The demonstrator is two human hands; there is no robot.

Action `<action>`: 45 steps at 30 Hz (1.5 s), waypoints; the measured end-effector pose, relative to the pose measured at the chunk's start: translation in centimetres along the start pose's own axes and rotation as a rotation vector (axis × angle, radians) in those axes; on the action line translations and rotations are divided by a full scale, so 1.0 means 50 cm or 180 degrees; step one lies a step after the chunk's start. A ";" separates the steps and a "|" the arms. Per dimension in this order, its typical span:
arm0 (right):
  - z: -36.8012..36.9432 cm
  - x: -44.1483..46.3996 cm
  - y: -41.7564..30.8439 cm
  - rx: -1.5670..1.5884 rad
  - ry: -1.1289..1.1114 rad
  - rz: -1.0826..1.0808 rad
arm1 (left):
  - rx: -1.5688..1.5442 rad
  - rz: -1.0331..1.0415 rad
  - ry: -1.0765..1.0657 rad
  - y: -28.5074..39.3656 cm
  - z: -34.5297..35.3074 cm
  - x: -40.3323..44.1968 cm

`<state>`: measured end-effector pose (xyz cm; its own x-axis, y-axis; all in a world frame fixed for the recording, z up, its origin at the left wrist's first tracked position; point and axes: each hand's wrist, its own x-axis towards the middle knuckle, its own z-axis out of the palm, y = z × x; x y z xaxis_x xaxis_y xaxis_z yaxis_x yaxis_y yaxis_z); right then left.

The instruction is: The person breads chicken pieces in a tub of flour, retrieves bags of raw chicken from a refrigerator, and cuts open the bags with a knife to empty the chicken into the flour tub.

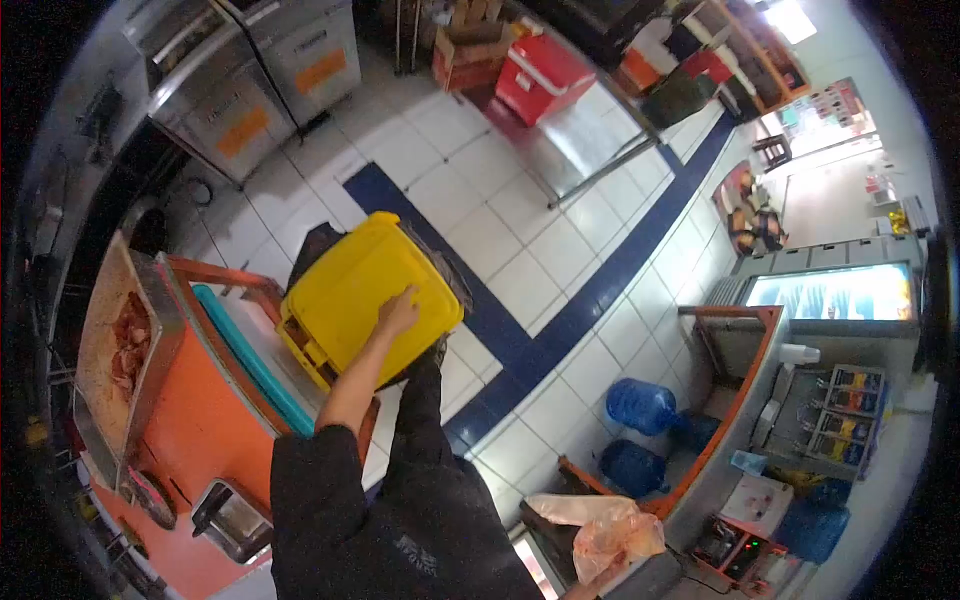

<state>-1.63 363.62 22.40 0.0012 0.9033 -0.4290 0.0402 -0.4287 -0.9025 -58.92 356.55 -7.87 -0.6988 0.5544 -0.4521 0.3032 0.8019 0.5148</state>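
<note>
The yellow lid [365, 290] of a bin lined with a black bag [447, 262] lies below me. One hand [398, 312] rests on or just over this lid, its index finger stretched out and the other fingers loosely bent; it holds nothing that I can see. I take it as my left hand. At the bottom edge a crumpled translucent plastic bag [615, 540] hangs by my right side. Only a bit of that forearm shows under the bag, and the fingers are hidden.
An orange counter [205, 430] on the left holds a tray [150, 300] of raw meat and a steel container [235, 520]. A red cooler [540, 78] sits on a metal table [580, 150]. Blue water jugs [640, 405] stand right, near a lit fridge [830, 292].
</note>
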 end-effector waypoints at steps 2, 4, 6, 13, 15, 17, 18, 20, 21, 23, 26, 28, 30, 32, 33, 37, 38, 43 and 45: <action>0.068 0.013 -0.041 -0.0212 -0.0080 0.0168 | 0.0386 -0.0026 -0.0344 0.033 0.027 0.077; 0.138 0.029 -0.071 -0.0202 -0.0239 0.0354 | 0.0684 -0.0178 -0.0501 0.056 0.051 0.146; 0.205 0.044 -0.111 -0.0014 -0.0795 0.0612 | 0.0958 -0.0516 -0.0577 0.068 0.078 0.186; 0.294 0.168 -0.014 -0.1016 -0.0877 -0.0307 | 0.0800 -0.0096 -0.0112 0.073 -0.014 0.079; 0.452 0.181 -0.022 -0.2125 -0.1012 -0.1315 | 0.0585 -0.0114 -0.0108 0.122 -0.143 -0.019; 0.475 0.260 0.058 -0.0052 -0.1132 0.1052 | 0.0363 -0.0332 0.0184 0.135 -0.248 -0.146; 0.503 0.305 0.083 0.0403 -0.1323 0.1667 | 0.0268 -0.0172 0.0808 0.107 -0.260 -0.207; 0.629 0.290 0.118 0.1314 -0.1491 0.1980 | -0.0021 -0.0280 0.1309 0.067 -0.306 -0.319; 0.689 0.281 0.130 0.1043 -0.1571 0.1874 | -0.0228 -0.0558 0.1178 0.067 -0.332 -0.367; 0.795 0.264 0.151 0.0831 -0.1791 0.1952 | -0.0547 -0.0713 0.1457 0.055 -0.336 -0.423; 0.891 0.275 0.298 0.0665 -0.2839 0.1827 | -0.0508 -0.0550 0.1554 0.055 -0.340 -0.433; 0.902 0.265 0.371 -0.0632 -0.3184 0.0591 | -0.0392 -0.0294 0.1525 0.062 -0.320 -0.411; 0.839 0.244 0.402 -0.1919 -0.2697 -0.0545 | -0.0347 0.0012 0.1447 0.067 -0.291 -0.378; 0.727 0.219 0.377 -0.1670 -0.2640 -0.0270 | -0.0118 0.0024 0.0983 0.114 -0.269 -0.340; 0.651 0.211 0.356 -0.1784 -0.2688 -0.0077 | 0.0013 0.0081 0.0723 0.144 -0.250 -0.319; 0.264 0.156 0.413 -0.1629 -0.0864 0.0012 | -0.0474 0.1992 0.0371 0.279 -0.101 -0.222; 0.148 0.125 0.457 -0.1520 -0.0069 0.0003 | -0.0522 0.2264 -0.0157 0.310 -0.044 -0.177; -0.389 -0.185 0.741 0.1124 0.3497 0.0505 | 0.0212 0.2567 -0.1291 0.415 0.374 -0.086; -0.526 -0.369 0.841 0.0205 0.4646 0.1162 | 0.1099 0.2371 -0.2026 0.473 0.418 -0.268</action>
<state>26.30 329.35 -6.69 0.9681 -0.0448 -0.2467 -0.2246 -0.5921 -0.7739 -28.84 372.75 -4.85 0.1827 0.8701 -0.4578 0.7572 0.1725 0.6300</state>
